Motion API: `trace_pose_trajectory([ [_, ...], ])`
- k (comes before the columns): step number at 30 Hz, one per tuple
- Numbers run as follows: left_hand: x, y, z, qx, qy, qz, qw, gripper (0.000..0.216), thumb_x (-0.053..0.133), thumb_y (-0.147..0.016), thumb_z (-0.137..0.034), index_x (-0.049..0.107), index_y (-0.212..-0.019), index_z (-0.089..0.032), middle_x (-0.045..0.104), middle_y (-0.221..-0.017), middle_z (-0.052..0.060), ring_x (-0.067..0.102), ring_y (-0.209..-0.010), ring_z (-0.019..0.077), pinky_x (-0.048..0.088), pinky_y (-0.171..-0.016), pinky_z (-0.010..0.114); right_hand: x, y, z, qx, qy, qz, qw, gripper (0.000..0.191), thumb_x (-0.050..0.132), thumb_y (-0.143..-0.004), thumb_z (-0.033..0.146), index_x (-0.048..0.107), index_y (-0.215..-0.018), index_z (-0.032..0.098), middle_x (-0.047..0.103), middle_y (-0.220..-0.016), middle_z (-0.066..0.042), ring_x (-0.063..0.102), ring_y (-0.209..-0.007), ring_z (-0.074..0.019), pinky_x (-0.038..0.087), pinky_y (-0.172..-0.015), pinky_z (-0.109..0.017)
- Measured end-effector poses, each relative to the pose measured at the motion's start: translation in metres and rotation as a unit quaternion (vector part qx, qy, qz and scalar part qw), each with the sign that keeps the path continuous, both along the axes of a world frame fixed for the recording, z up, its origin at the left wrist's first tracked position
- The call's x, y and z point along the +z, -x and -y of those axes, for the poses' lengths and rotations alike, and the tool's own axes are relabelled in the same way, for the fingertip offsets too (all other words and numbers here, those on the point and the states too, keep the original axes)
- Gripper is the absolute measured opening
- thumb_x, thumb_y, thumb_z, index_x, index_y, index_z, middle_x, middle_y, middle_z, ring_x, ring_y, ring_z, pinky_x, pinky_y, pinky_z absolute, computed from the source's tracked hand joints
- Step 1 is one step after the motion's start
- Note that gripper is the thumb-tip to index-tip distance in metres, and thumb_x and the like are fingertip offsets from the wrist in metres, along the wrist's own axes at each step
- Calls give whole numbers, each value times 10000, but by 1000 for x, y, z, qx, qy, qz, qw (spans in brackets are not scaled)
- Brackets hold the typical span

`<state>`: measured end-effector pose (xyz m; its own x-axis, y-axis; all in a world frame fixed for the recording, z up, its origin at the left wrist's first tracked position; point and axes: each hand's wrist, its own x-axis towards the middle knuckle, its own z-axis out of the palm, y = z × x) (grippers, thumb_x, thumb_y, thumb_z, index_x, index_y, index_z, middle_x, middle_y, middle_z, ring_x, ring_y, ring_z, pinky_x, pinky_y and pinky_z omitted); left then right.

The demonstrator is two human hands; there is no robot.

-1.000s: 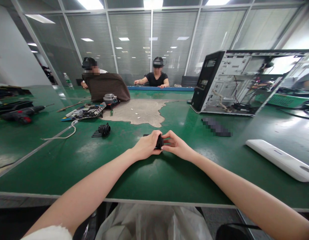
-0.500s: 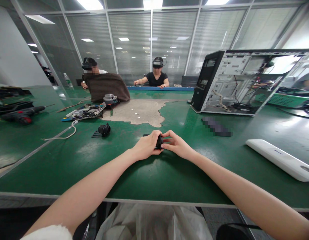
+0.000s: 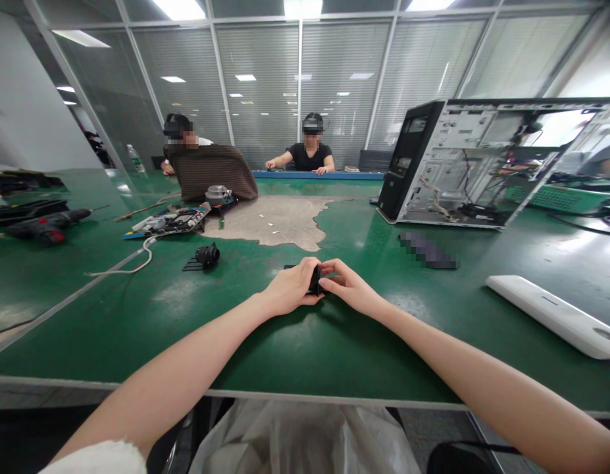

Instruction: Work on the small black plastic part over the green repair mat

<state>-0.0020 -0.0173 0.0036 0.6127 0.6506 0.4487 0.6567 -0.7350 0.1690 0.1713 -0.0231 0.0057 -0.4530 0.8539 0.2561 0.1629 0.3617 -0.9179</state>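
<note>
- Currently I have the left hand (image 3: 291, 288) closed around a black part (image 3: 314, 281), which shows mainly in the gap between the two hands; a dark edge also pokes out past the left knuckles.
- My right hand (image 3: 349, 286) is narrow, thumb and fingers bunched at the part's right end; I can't tell whether it grips or only touches.
- Both hands are low over the green table (image 3: 295, 355); whether the part rests on it, I can't tell.
- Left of the hands lies a ribbed black piece (image 3: 206, 257), then a circuit board (image 3: 171, 222) beyond it and a drill (image 3: 50, 227) farther left.
- Right of the hands I see a white device (image 3: 551, 315), a blurred dark item (image 3: 426, 250) and, farther off, an open PC case (image 3: 445, 174).
- Straight ahead, well apart from the hands, sits a person in black (image 3: 309, 157).
</note>
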Motion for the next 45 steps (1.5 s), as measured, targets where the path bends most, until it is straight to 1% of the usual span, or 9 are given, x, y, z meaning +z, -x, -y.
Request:
trace_pose_trajectory([
  [5, 1, 0, 1, 2, 3, -5, 1000, 555, 563, -689, -322, 246, -1126, -192, 433, -1087, 82, 558, -819, 209, 457, -626, 321, 0, -2, -3, 29, 4, -16, 999, 227, 567, -719, 250, 437, -900, 204, 497, -941, -13, 565, -829, -135, 474, -743, -304],
  [10, 2, 0, 1, -1, 9, -4, 1000, 561, 569, -681, -301, 248, -1128, -192, 424, -1097, 89, 548, -841, 210, 452, -641, 324, 0, -3, -1, 56, -11, -36, 998, 292, 619, -672, 213, 425, -890, 209, 495, -961, -10, 550, -892, -147, 469, -761, -301],
  [16, 2, 0, 1, -2, 8, 0, 1000, 560, 569, -683, -318, 248, -1125, -198, 423, -1109, 80, 538, -878, 212, 459, -661, 329, -1, -2, -1, 27, -22, -18, 999, 195, 542, -742, 281, 445, -892, 203, 522, -906, -10, 561, -859, -142, 459, -794, -333],
  [21, 1, 0, 1, 1, 7, -4, 1000, 572, 571, -682, -325, 243, -1131, -193, 431, -1105, 83, 547, -859, 213, 462, -648, 326, -3, -1, -5, -2, -29, -11, 1000, 264, 572, -717, 257, 436, -936, 197, 515, -940, -29, 560, -867, -152, 460, -797, -353],
  [25, 2, 0, 1, 7, 7, -6, 1000, 581, 580, -675, -315, 243, -1133, -194, 431, -1102, 83, 552, -842, 211, 459, -637, 321, -1, -3, -4, 26, -23, -5, 999, 257, 591, -701, 238, 434, -900, 198, 518, -950, -27, 554, -904, -159, 453, -810, -353],
  [29, 2, 0, 1, 1, 12, -7, 1000, 587, 590, -663, -295, 249, -1129, -192, 434, -1094, 83, 548, -848, 210, 456, -645, 323, 1, -4, 0, 61, -8, -20, 998, 289, 615, -679, 236, 416, -886, 209, 514, -958, -17, 546, -922, -161, 470, -777, -332],
  [34, 2, 0, 1, -5, 11, 3, 1000, 567, 575, -679, -310, 247, -1127, -193, 424, -1108, 86, 538, -881, 214, 456, -662, 329, 0, -2, 0, 38, -19, -27, 999, 190, 546, -738, 289, 432, -863, 201, 519, -920, -12, 558, -876, -144, 458, -799, -335],
  [39, 3, 0, 1, -3, 18, 4, 1000, 565, 567, -683, -322, 246, -1131, -197, 428, -1095, 87, 547, -851, 210, 453, -646, 329, 0, -1, -3, 13, -7, -18, 1000, 271, 570, -716, 286, 428, -929, 199, 497, -971, -33, 560, -869, -151, 464, -797, -355],
  [45, 4, 0, 3, 5, 21, -3, 1000, 586, 583, -663, -294, 245, -1132, -201, 428, -1097, 84, 549, -835, 209, 451, -641, 329, 2, -4, -1, 51, -7, -13, 999, 307, 628, -663, 241, 414, -880, 206, 494, -953, -19, 546, -907, -163, 474, -785, -362],
])
